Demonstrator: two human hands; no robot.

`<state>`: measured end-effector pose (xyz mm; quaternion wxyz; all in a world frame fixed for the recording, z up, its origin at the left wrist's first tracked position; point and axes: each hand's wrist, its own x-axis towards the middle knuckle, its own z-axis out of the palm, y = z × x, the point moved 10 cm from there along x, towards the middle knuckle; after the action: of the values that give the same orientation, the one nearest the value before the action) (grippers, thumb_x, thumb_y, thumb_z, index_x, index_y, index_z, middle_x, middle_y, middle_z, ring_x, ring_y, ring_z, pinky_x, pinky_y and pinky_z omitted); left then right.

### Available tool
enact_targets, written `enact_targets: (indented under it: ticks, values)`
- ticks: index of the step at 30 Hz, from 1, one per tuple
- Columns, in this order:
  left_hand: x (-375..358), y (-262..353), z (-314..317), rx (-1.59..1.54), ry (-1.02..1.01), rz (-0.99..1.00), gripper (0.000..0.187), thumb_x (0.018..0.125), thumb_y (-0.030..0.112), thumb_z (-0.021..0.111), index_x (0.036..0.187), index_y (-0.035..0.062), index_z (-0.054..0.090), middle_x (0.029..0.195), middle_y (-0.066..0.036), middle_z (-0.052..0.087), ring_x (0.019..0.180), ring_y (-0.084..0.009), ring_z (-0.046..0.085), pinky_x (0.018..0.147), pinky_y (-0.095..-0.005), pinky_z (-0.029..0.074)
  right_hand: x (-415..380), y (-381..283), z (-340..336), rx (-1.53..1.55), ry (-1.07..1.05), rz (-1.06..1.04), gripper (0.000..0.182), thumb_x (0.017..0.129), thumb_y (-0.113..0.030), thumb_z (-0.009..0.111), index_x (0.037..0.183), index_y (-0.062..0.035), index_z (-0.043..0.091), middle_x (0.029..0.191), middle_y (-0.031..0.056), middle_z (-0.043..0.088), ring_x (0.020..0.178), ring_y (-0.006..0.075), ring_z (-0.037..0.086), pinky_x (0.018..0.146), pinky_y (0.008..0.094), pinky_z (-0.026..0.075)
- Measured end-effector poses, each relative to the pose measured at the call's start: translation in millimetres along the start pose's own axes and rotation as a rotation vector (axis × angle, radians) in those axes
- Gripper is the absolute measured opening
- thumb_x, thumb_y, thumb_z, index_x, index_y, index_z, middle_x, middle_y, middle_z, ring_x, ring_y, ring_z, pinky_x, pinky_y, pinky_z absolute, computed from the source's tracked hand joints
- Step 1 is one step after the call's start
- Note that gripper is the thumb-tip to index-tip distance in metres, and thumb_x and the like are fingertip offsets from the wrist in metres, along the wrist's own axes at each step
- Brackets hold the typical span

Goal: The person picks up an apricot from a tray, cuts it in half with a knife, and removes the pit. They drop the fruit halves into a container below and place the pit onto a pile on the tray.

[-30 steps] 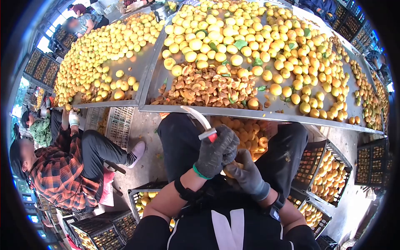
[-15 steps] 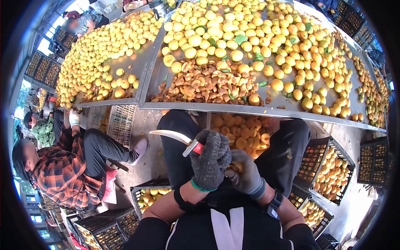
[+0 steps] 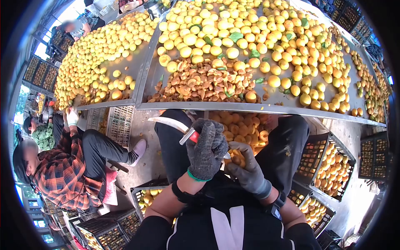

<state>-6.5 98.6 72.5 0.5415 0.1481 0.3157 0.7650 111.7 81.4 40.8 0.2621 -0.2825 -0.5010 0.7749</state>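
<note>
My left hand (image 3: 207,146), in a dark grey knit glove, is closed round the red handle of a curved knife (image 3: 170,122). The blade sticks out to the left of the fist, and a small pale metal tip shows on the fist's other side, close to the fruit. In my right hand (image 3: 250,173), gloved in lighter grey, an orange apricot (image 3: 237,158) is held between thumb and fingers. Both hands are close together over my lap. Below the table edge, between my knees, lies a heap of orange apricot pieces (image 3: 246,127).
Ahead, a metal table (image 3: 200,106) bears many yellow apricots (image 3: 233,33) and a pile of brown pits (image 3: 204,80). Crates of fruit (image 3: 333,171) stand at right, another crate (image 3: 150,196) at lower left. A person in a plaid shirt (image 3: 68,175) sits at left.
My hands have moved slightly apart, so the apricot in my right hand shows more fully. The knife has shifted a little left and up in view.
</note>
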Motion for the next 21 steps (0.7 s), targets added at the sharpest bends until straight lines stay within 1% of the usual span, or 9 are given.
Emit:
enact_targets:
  ticks: [2,6,8,9,11,14,16,18,21]
  values:
    - [-0.6,5.8,-1.1,-0.054,-0.018,0.068,0.010,0.095,0.016,0.058,0.098,0.0078,0.054,0.072,0.000,0.051,0.051,-0.0046,0.040,0.042,-0.0213,0.033,-0.3,-8.2,-0.1,-0.101,0.025,-0.119,0.047,0.091,0.002,0.051,0.134,-0.0113,0.036,0.086,0.0021,0.053,0.065,0.0048,0.046,0.061,0.0187,0.040]
    - [-2.9,6.6,-0.5,-0.036,-0.030,0.091,0.009,0.094,0.015,0.059,0.099,0.0086,0.054,0.078,-0.002,0.054,0.054,-0.0049,0.044,0.043,-0.0209,0.036,-2.6,2.9,-1.3,-0.168,0.068,-0.030,0.048,0.089,0.005,0.052,0.132,-0.0089,0.036,0.096,0.0054,0.054,0.080,0.0094,0.054,0.069,0.0219,0.046]
    - [-6.2,0.9,-2.7,-0.016,-0.001,0.090,0.010,0.094,0.014,0.060,0.099,0.0089,0.053,0.081,-0.003,0.056,0.056,-0.0059,0.048,0.045,-0.0204,0.038,1.0,-0.4,2.0,-0.271,0.078,-0.185,0.050,0.086,0.009,0.055,0.130,-0.0062,0.037,0.113,0.0099,0.052,0.104,0.0177,0.055,0.085,0.0286,0.047]
    - [-8.2,-4.1,-8.3,-0.023,0.067,0.091,0.011,0.093,0.014,0.061,0.100,0.0087,0.054,0.082,-0.003,0.057,0.058,-0.0068,0.050,0.046,-0.0202,0.040,-0.5,1.3,3.9,-0.272,0.078,-0.183,0.050,0.086,0.009,0.055,0.130,-0.0062,0.037,0.113,0.0099,0.052,0.104,0.0177,0.055,0.085,0.0286,0.047]
    - [-9.4,-6.3,-8.0,-0.026,0.078,0.088,0.012,0.093,0.014,0.061,0.100,0.0086,0.054,0.082,-0.003,0.058,0.058,-0.0070,0.050,0.046,-0.0202,0.041,-1.7,6.2,2.3,-0.108,0.131,-0.099,0.049,0.084,0.011,0.056,0.127,-0.0042,0.039,0.125,0.0125,0.048,0.120,0.0230,0.048,0.097,0.0329,0.041]
    - [-11.9,-6.0,-9.5,-0.035,0.078,0.087,0.013,0.093,0.014,0.062,0.102,0.0080,0.054,0.082,-0.003,0.057,0.059,-0.0073,0.051,0.047,-0.0205,0.041,-1.8,4.9,0.7,-0.229,0.142,-0.231,0.048,0.084,0.011,0.056,0.126,-0.0046,0.039,0.122,0.0121,0.050,0.117,0.0227,0.050,0.097,0.0329,0.042]
    - [-13.4,-6.5,-11.1,-0.044,0.063,0.080,0.014,0.092,0.014,0.062,0.102,0.0074,0.054,0.083,-0.004,0.057,0.060,-0.0073,0.051,0.048,-0.0208,0.041,-1.4,6.9,-0.5,-0.235,0.137,-0.212,0.047,0.085,0.010,0.056,0.127,-0.0051,0.039,0.120,0.0107,0.050,0.112,0.0201,0.052,0.092,0.0313,0.044]
    - [-14.5,-6.2,-3.1,0.114,-0.071,0.071,0.014,0.092,0.014,0.062,0.102,0.0058,0.055,0.083,-0.003,0.057,0.061,-0.0072,0.052,0.050,-0.0210,0.041,-1.0,6.2,0.1,-0.242,0.134,-0.194,0.047,0.086,0.009,0.056,0.127,-0.0055,0.038,0.117,0.0092,0.050,0.107,0.0174,0.053,0.087,0.0296,0.047]
    - [-17.4,-13.0,-1.4,0.047,-0.071,0.023,0.015,0.093,0.014,0.062,0.102,0.0044,0.056,0.082,-0.002,0.056,0.061,-0.0073,0.052,0.051,-0.0207,0.041,-1.2,1.2,1.7,-0.026,0.123,-0.150,0.044,0.089,0.007,0.055,0.127,-0.0064,0.036,0.112,0.0062,0.050,0.096,0.0107,0.053,0.076,0.0251,0.048]
